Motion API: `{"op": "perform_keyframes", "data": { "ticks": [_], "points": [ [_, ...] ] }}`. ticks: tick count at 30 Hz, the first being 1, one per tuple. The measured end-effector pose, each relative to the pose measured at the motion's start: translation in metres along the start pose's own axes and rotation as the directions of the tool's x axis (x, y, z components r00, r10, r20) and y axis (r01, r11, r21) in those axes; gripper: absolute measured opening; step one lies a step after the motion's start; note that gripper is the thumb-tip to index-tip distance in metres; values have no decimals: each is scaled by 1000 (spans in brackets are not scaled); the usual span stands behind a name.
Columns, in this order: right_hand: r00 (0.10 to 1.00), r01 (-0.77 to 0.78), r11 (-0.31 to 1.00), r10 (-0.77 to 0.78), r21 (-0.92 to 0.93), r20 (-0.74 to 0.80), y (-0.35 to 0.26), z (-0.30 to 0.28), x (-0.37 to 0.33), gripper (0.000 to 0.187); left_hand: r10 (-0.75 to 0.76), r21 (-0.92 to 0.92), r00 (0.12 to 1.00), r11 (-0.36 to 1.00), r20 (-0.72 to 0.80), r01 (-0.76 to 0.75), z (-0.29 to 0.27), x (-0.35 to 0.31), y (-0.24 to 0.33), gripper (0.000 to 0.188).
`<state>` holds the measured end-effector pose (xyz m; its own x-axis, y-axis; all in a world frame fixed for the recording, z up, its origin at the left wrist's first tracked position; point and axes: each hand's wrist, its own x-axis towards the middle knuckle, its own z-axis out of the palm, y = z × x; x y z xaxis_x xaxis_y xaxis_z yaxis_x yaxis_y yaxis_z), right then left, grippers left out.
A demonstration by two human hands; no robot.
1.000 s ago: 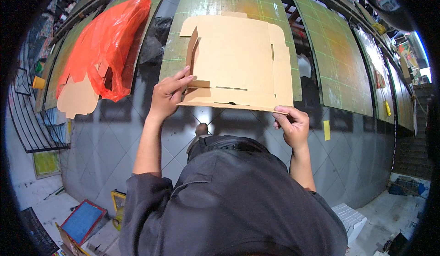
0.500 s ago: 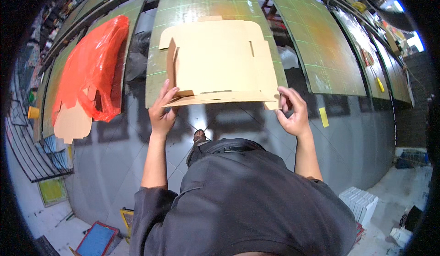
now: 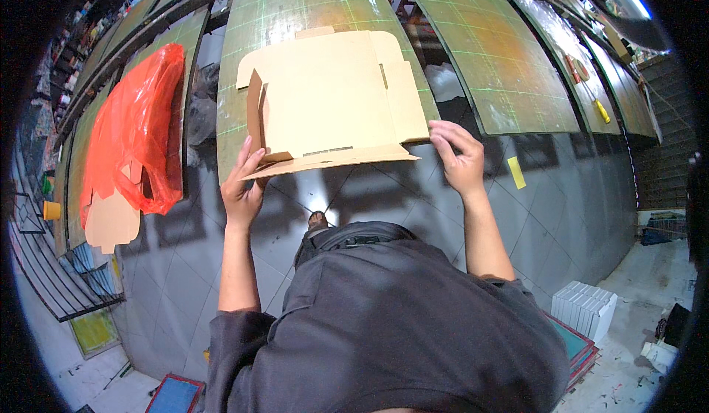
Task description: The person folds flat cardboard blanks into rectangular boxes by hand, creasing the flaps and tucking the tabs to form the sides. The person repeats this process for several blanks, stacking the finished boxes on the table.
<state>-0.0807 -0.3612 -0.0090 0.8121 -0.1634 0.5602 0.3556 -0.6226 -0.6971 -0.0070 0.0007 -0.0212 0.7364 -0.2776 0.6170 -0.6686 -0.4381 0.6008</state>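
A flat tan cardboard box blank (image 3: 325, 95) lies on the green board (image 3: 236, 36) in front of me. Its left side flap (image 3: 255, 106) stands up, and its front panel (image 3: 332, 161) is folded up along the near edge. At the front left corner, my left hand (image 3: 242, 191) grips the cardboard, fingers on the inner side and thumb outside. My right hand (image 3: 461, 158) is just off the right front corner, fingers stretched loosely toward the edge, with nothing visible in it.
On a board to the left sits a red plastic bag (image 3: 136, 125) with a cardboard blank (image 3: 112, 221) sticking out. More green boards (image 3: 487, 66) stand to the right, one bearing a yellow-handled tool (image 3: 602, 111). A yellow strip (image 3: 515, 172) lies on the tiled floor.
My right hand has come off the right front corner, and the small flap there no longer sticks out toward me. My left hand keeps its hold. The view has shifted slightly.
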Motion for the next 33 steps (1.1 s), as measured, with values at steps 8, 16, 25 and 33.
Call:
{"op": "perform_keyframes", "data": {
  "ticks": [8, 16, 25, 33],
  "points": [
    [811, -175, 704, 499, 688, -305, -19, 53, 6, 50, -22, 4, 998, 1000, -57, 22, 7, -1, 4, 34],
    [964, -221, 742, 266, 634, 24, -17, 53, 0, 37, -108, -59, 983, 993, -150, 100, 20, -3, 10, 38],
    [993, -15, 885, 68, 465, -98, -25, 55, 2, 58, -246, -159, 870, 968, -428, 195, 45, 1, 26, 76],
    [969, 195, 967, -216, -166, -121, -32, 69, 14, 33, -115, 308, 959, 931, -259, 195, 41, 5, 29, 46]
  ]
}}
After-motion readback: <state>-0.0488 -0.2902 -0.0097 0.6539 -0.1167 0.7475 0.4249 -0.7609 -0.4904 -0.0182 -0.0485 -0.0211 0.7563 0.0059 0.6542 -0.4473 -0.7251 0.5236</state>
